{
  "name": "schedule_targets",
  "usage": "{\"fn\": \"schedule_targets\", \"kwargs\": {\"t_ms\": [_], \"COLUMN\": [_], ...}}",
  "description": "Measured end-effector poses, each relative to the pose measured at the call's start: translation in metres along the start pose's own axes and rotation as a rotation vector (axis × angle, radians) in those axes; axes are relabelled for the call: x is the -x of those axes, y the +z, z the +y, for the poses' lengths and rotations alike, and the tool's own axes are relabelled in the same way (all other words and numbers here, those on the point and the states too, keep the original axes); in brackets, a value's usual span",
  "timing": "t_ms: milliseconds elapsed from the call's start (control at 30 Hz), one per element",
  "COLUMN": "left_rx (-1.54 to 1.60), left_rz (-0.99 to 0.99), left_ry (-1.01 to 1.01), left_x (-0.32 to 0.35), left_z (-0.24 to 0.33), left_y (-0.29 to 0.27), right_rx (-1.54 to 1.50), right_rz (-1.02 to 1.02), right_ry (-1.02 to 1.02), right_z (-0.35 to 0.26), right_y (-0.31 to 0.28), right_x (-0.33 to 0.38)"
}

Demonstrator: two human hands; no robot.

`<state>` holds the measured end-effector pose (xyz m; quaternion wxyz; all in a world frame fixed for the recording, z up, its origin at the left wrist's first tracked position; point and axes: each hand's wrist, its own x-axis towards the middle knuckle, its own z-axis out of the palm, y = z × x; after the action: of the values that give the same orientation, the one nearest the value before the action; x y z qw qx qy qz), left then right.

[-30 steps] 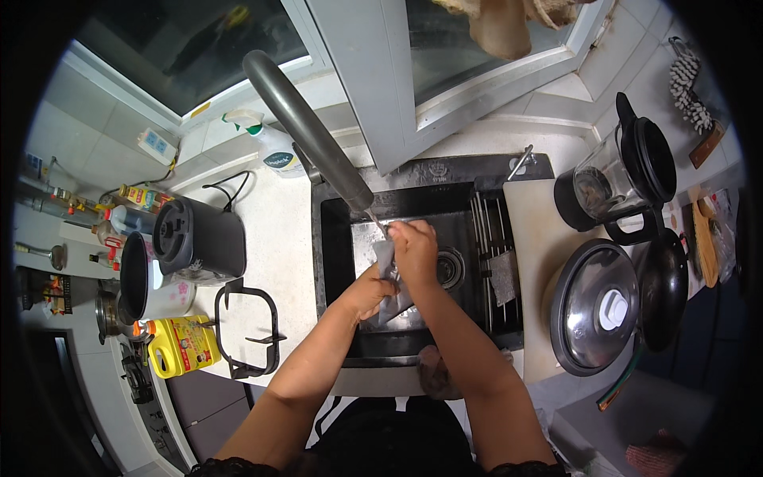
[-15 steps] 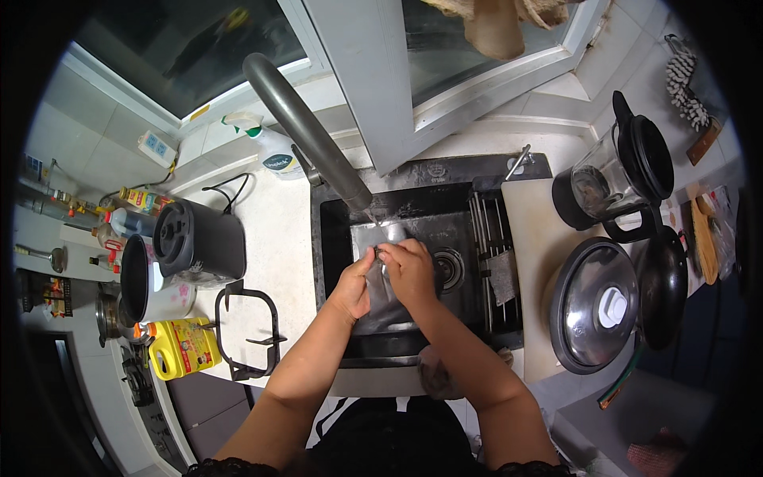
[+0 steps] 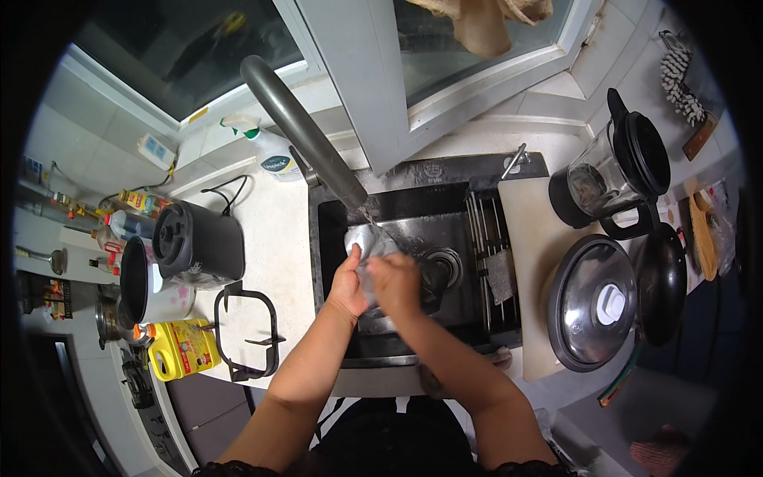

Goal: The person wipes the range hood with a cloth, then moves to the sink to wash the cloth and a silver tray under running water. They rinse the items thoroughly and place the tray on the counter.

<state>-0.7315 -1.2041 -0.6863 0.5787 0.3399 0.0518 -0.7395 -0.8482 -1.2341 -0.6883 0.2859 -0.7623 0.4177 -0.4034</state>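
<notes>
Over the dark sink basin (image 3: 445, 219) both my hands hold a shiny metal dish (image 3: 367, 241) under a thin stream of water from the grey faucet (image 3: 298, 131). My left hand (image 3: 350, 284) grips the dish's left edge, thumb up against its rim. My right hand (image 3: 397, 285) covers its lower right part, and whether it also holds a cloth or sponge is hidden. The round drain (image 3: 442, 266) lies just right of my hands.
A rack with a grey sponge (image 3: 499, 274) sits at the sink's right side. On the right counter lie a cutting board (image 3: 531, 238), a pot lid (image 3: 594, 302), a black pan (image 3: 661, 282) and a blender jug (image 3: 608, 171). To the left stand a black appliance (image 3: 199, 242), a yellow bottle (image 3: 181, 350) and a black wire stand (image 3: 250, 334).
My hands and the dish have shifted slightly left under the faucet. My right hand has slid from the dish's top down onto its lower right part.
</notes>
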Motion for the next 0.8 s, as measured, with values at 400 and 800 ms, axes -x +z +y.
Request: {"fn": "schedule_targets", "kwargs": {"t_ms": [400, 800], "left_rx": [0.073, 0.099], "left_rz": [0.066, 0.032], "left_ry": [-0.018, 0.005], "left_x": [0.003, 0.0], "left_z": [0.005, -0.003], "left_y": [0.004, 0.006], "right_rx": [0.074, 0.058], "right_rz": [0.03, 0.161], "right_ry": [0.04, 0.131], "right_z": [-0.022, 0.008], "right_y": [0.002, 0.002], "right_x": [0.017, -0.022]}}
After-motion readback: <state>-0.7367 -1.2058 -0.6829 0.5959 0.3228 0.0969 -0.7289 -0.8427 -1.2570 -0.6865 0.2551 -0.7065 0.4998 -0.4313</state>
